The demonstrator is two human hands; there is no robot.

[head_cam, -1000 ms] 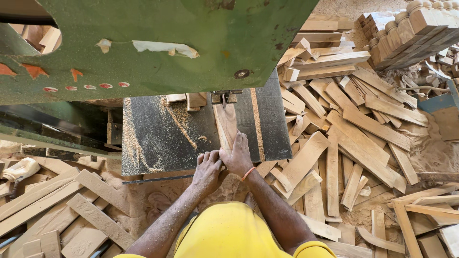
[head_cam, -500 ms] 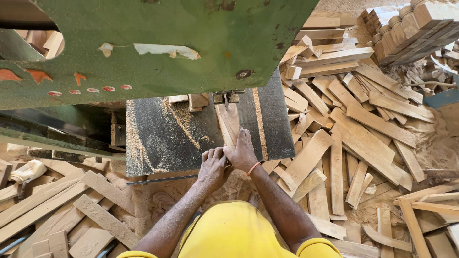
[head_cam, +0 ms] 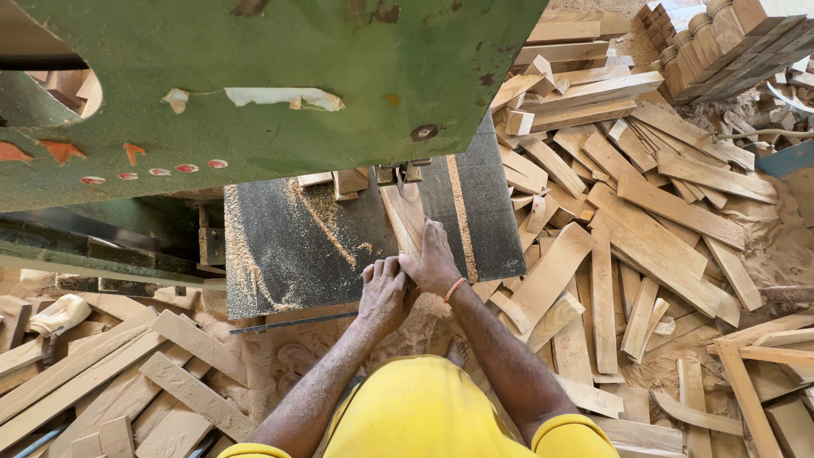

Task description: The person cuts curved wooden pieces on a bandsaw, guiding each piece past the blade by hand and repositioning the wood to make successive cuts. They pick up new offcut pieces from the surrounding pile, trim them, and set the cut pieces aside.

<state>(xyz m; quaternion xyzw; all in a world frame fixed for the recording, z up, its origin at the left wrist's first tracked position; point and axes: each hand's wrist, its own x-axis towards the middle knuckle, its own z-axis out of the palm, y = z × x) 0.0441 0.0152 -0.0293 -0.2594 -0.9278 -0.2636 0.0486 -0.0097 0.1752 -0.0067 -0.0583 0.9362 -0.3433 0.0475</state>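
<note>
Sawdust covered the floor around a dark saw table [head_cam: 339, 246], with offcuts [head_cam: 644, 220] heaped thick along its right edge and more planks [head_cam: 127, 373] lying off its left near corner. Above the table hung the saw's green housing [head_cam: 271, 85], its blade guide [head_cam: 400, 174] coming down near the far edge. A narrow wood strip [head_cam: 405, 216] lay flat on the table, running from the guide back toward the near edge. The right hand [head_cam: 432, 259] lay on top of the strip's near end, fingers [head_cam: 424, 233] stretched flat and close together along it, pressing rather than clasping; an orange band [head_cam: 454, 289] circled that wrist. The left hand [head_cam: 383, 293] sat just beside it, touching, at the table's near edge, its fingers curled tight at the strip's end; whether they actually closed round the wood I cannot tell. Small blocks [head_cam: 335, 181] sat at the far edge, left of the guide. A yellow shirt [head_cam: 424, 407] filled the bottom of the view.
</note>
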